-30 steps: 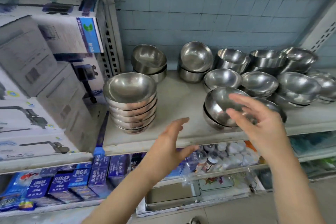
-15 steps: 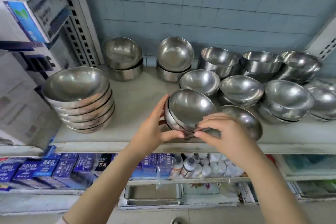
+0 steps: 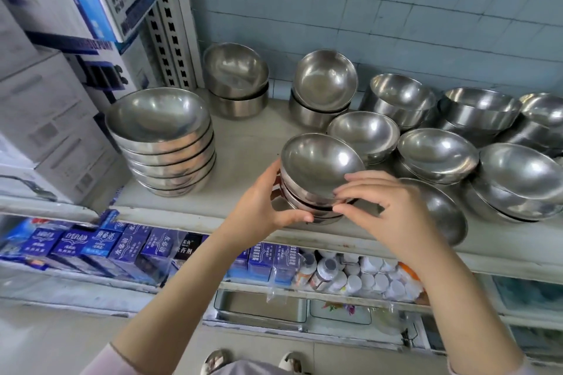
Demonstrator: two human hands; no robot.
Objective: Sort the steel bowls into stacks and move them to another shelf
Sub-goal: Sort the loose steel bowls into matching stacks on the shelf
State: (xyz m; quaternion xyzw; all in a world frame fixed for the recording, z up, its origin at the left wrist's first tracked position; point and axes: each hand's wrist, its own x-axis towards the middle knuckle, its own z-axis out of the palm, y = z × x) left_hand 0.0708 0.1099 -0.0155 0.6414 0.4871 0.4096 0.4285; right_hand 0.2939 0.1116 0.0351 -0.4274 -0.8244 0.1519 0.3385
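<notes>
Two hands [image 3: 262, 205] [image 3: 388, 210] grip the bowl stack [image 3: 316, 166] between them.

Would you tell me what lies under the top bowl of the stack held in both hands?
Under the top bowl sit nested steel bowls, at least two rims showing. The left hand and right hand cover the stack's base and any contact with the shelf.

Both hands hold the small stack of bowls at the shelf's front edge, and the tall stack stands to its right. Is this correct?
No. The head view shows the tall stack to its left; the left hand and right hand do hold the small stack.
</notes>
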